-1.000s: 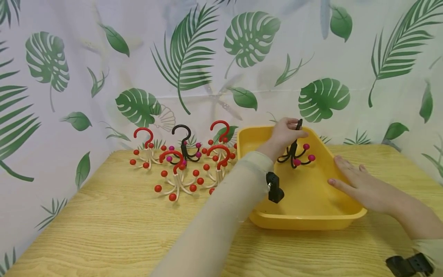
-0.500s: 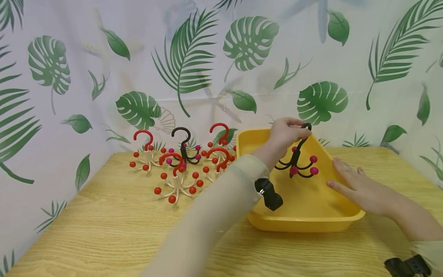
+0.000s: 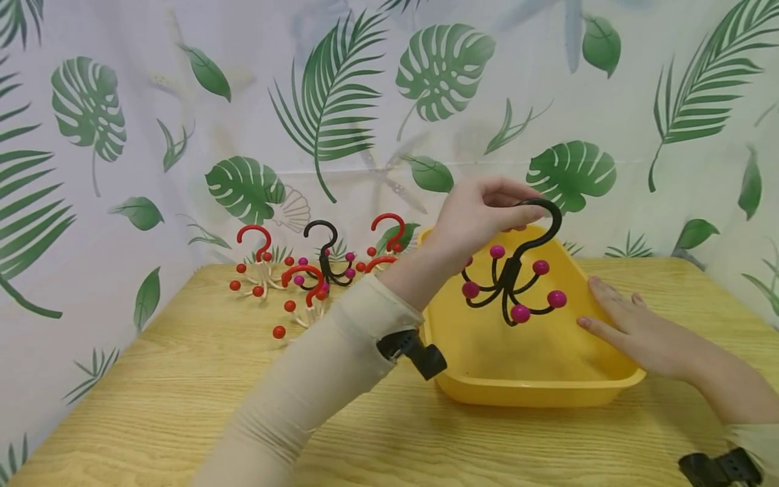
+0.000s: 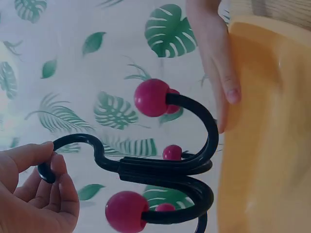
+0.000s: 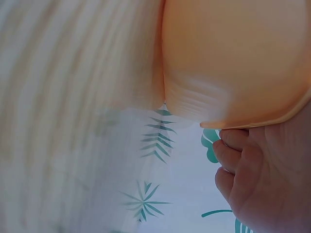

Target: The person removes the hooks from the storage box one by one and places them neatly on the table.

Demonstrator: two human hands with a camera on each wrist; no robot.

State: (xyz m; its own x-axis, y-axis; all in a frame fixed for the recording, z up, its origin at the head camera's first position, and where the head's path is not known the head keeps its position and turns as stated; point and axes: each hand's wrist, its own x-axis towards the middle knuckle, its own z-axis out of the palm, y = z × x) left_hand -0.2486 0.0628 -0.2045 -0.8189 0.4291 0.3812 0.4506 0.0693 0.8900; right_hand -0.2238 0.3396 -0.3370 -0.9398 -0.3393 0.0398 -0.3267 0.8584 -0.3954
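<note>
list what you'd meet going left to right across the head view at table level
red hook at far left → black hook standing on the table → left hand → black hook with magenta balls it holds → right hand resting on the yellow tub's rim

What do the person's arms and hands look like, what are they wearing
Both hands, the left hand and the right hand, are bare, with no gloves or rings showing. The left arm wears a long, close-fitting cream sleeve down to the wrist, where a small black camera unit is strapped on. The right arm shows a cream cuff with another black unit beside it.
</note>
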